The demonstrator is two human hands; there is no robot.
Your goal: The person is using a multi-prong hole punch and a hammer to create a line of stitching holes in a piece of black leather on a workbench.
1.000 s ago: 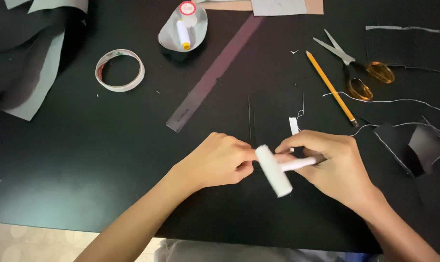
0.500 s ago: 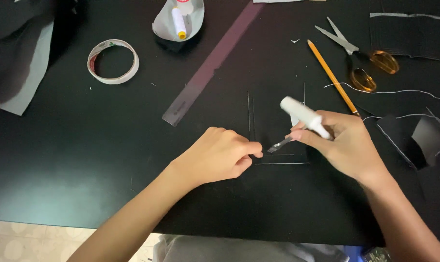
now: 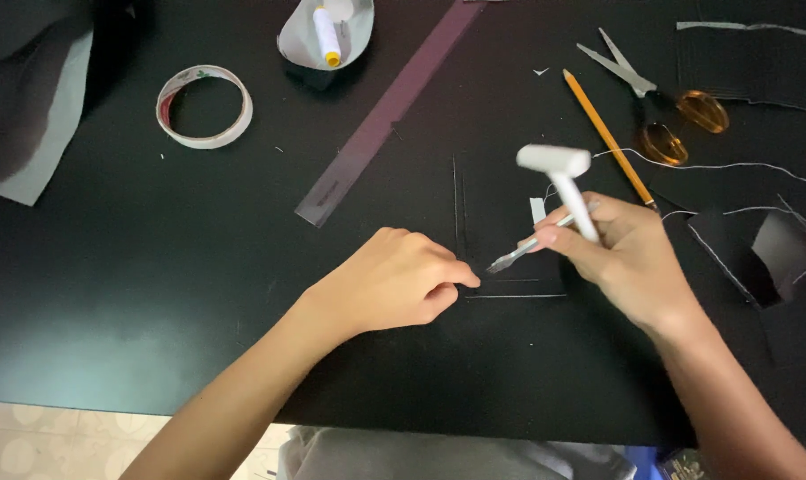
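- Holding two tools at once, the right hand (image 3: pixel 630 258) grips a white hammer (image 3: pixel 563 182) and a thin metal tool (image 3: pixel 532 244). The hammer head points up, away from the table.
- The tip of the metal tool rests near the corner of a black sheet (image 3: pixel 510 231) that has thin pale lines on it.
- The left hand (image 3: pixel 394 280) is curled, with thumb and finger pinched together right at that corner. The pictures do not show if it pinches anything.
- The sharp tip sits just beside the left fingertips (image 3: pixel 465 277). If it slips, it could poke them.
- With two tools in one hand, the hold looks crowded. The hammer could tip and fall onto the sheet.
- The black sheet lies on a black table (image 3: pixel 154 284), so its edges are hard to see. The tool could land off the line.
- A small grey tray (image 3: pixel 296 44) sits at the top of the table. A white tube with a yellow tip (image 3: pixel 325 36) lies in it.
- A tape roll (image 3: pixel 204 106), a ruler (image 3: pixel 385 116), a pencil (image 3: pixel 607 138) and scissors (image 3: pixel 656 102) lie well apart from the hands.
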